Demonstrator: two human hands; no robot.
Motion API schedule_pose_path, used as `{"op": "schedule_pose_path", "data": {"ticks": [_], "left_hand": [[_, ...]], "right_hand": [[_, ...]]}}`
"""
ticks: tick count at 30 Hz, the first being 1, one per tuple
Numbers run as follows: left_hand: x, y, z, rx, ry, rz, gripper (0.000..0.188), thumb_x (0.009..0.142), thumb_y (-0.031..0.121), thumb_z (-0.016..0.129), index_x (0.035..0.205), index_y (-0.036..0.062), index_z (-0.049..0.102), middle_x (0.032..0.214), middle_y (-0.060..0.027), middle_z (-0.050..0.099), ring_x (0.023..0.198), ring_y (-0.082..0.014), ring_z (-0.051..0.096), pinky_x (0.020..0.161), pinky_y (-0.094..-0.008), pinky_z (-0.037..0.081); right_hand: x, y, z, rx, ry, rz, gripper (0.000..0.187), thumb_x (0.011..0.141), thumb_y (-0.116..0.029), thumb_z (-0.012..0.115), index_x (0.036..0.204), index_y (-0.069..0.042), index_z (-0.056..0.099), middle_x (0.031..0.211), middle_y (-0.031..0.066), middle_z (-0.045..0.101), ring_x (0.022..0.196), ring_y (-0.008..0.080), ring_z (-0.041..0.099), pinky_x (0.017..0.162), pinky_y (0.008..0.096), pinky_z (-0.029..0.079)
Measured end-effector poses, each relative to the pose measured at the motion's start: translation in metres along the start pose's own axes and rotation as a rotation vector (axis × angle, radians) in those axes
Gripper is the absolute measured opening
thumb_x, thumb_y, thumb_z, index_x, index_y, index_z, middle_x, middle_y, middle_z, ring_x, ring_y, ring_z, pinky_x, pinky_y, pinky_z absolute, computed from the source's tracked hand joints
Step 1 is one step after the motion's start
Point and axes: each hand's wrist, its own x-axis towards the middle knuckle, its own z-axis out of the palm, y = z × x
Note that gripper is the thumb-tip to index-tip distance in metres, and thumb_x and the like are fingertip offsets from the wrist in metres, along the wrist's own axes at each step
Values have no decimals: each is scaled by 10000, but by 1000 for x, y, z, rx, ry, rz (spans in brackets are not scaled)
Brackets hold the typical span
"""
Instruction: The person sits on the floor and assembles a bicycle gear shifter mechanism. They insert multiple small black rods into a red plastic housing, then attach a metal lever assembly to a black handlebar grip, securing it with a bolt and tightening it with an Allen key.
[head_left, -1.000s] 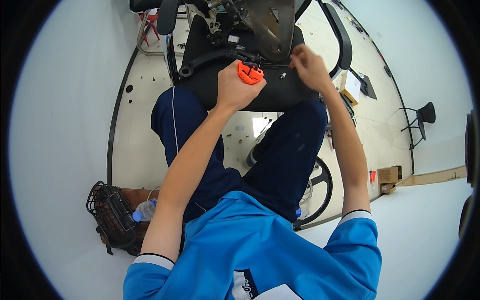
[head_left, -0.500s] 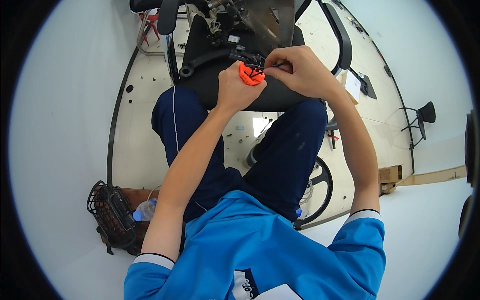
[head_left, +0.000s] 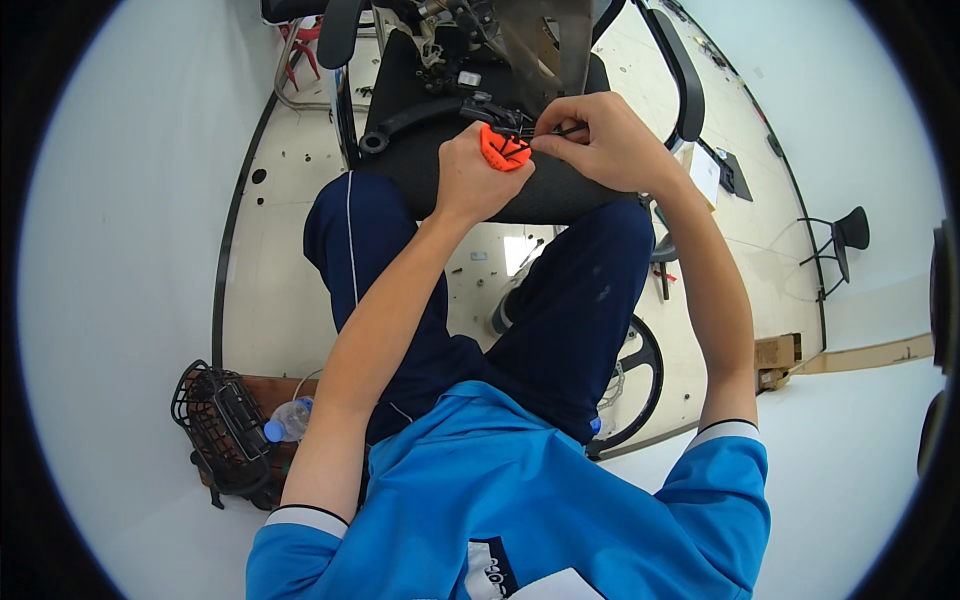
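My left hand (head_left: 468, 178) is closed around an orange holder (head_left: 494, 148) with thin black rods in it, which looks like a hex key set. Close on its right, my right hand (head_left: 622, 148) pinches a thin dark rod, apparently a hex key (head_left: 570, 130), between thumb and fingers. The rod's inner end lies near the holder; whether they touch I cannot tell. Just beyond both hands, a black curved bar with a ring-shaped end (head_left: 373, 143) rests on a black chair seat (head_left: 560, 203).
Greasy metal parts (head_left: 440, 60) and a brownish plate (head_left: 545, 40) occupy the seat's far side, between two black armrests (head_left: 682, 85). A black wire basket (head_left: 225, 425) and a plastic bottle (head_left: 288, 421) stand at lower left. Beside my right leg is a black wheel (head_left: 655, 375).
My right hand has shifted very slightly to the right with the rod, and more of the rod shows between the hands. The left hand and the orange holder stay nearly where they were.
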Motion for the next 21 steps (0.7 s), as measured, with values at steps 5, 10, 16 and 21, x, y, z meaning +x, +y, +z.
{"op": "schedule_pose_path", "data": {"ticks": [5,10,16,21], "left_hand": [[-3,-2,3,59,-21,17,314,678,147,789,672,-3,513,600,-114,586,528,-228,575,553,-330,484],[-1,-3,-1,95,-2,3,285,667,149,794,743,-21,579,664,-150,646,618,-316,668,585,-355,530],[-1,-5,0,126,-42,158,291,660,144,787,746,-17,561,632,-162,620,597,-332,652,563,-357,519],[-3,-4,6,79,-69,127,301,650,143,781,716,-6,529,602,-152,597,543,-313,626,536,-353,500]], "right_hand": [[5,11,2,-10,-47,81,195,833,-157,720,861,36,720,668,68,646,584,106,550,566,232,425],[7,0,6,45,-55,180,207,824,-162,723,842,44,713,675,75,657,598,109,573,575,241,435],[1,0,-10,96,47,76,169,825,-130,721,820,37,698,648,53,649,586,83,571,562,222,429],[2,-2,-6,-20,64,8,172,821,-129,723,820,41,697,689,104,670,591,139,595,570,255,462]]}}
